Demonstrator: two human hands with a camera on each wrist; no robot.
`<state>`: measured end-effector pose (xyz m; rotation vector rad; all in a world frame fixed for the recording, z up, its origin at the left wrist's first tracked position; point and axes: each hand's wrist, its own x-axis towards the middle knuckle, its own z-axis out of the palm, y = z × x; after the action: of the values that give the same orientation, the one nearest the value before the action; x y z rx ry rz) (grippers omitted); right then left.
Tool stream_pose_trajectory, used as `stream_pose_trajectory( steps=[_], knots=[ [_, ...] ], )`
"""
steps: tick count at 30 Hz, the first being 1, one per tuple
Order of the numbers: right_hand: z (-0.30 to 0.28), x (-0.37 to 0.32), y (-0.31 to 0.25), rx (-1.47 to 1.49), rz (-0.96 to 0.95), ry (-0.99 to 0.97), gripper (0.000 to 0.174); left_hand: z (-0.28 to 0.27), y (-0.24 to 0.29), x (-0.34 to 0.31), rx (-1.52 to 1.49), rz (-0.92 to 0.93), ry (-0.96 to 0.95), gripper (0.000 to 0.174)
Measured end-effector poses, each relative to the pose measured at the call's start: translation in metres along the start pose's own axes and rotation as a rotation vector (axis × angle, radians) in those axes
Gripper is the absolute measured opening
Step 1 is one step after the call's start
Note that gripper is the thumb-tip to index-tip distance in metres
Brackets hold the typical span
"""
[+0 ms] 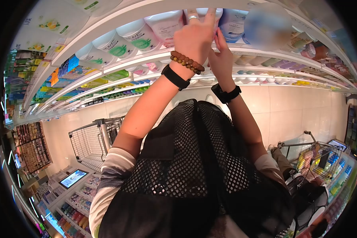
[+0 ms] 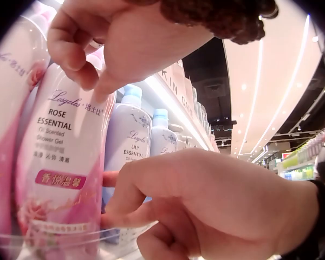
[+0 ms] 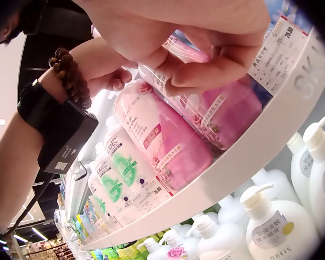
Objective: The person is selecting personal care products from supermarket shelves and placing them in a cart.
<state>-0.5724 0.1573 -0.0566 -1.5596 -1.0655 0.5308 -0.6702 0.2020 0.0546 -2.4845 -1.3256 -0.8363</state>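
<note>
A pink-and-white rose shower gel bottle (image 2: 65,141) stands upright on a shelf, a clear lip crossing its base. My left hand (image 1: 192,39), with a ring and bead bracelets, grips it near the top, thumb and fingers bent around the shoulder. Lower down, my right hand (image 2: 206,195) holds the bottle's right side with bent fingers; some fingertips are hidden at its edge. Another pink bottle (image 3: 162,135) stands beside it in the right wrist view. On the other side are pale blue lily bottles (image 2: 128,130).
White bottles with green print (image 1: 141,37) continue along the shelf. Price tags line the shelf edge (image 3: 233,162); white pump bottles (image 3: 271,227) fill the shelf below. Behind me on the floor are a shopping cart (image 1: 89,141) and another person's loaded cart (image 1: 317,158).
</note>
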Motion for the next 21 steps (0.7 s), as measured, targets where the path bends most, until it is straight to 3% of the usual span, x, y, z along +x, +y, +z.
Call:
stream_pose_trajectory(
  steps=[3,5,6,9,13,15,21],
  knots=[
    [-0.012,-0.002,-0.005,0.055,0.039,-0.035,0.066,-0.007,0.006,0.002,0.062,-0.017,-0.050,0.057],
    [-0.026,-0.008,-0.001,0.115,-0.025,0.119,0.062,-0.018,0.017,-0.011,0.048,-0.015,-0.084,0.061],
    [-0.035,-0.012,0.004,0.088,-0.085,0.200,0.060,-0.023,0.024,-0.022,-0.051,0.039,-0.015,0.058],
    [-0.059,-0.002,0.016,0.104,-0.036,0.287,0.060,-0.010,0.044,-0.020,-0.166,0.168,0.118,0.057],
    [-0.063,0.010,0.026,-0.040,0.014,0.175,0.067,0.015,0.061,0.009,-0.034,0.123,0.009,0.054],
    [-0.067,0.012,0.028,-0.006,0.015,0.142,0.069,0.024,0.061,0.015,-0.089,0.102,-0.041,0.064],
    [-0.079,0.025,0.020,0.109,0.072,0.021,0.070,0.036,0.071,0.024,-0.020,0.098,0.033,0.056]
  ],
)
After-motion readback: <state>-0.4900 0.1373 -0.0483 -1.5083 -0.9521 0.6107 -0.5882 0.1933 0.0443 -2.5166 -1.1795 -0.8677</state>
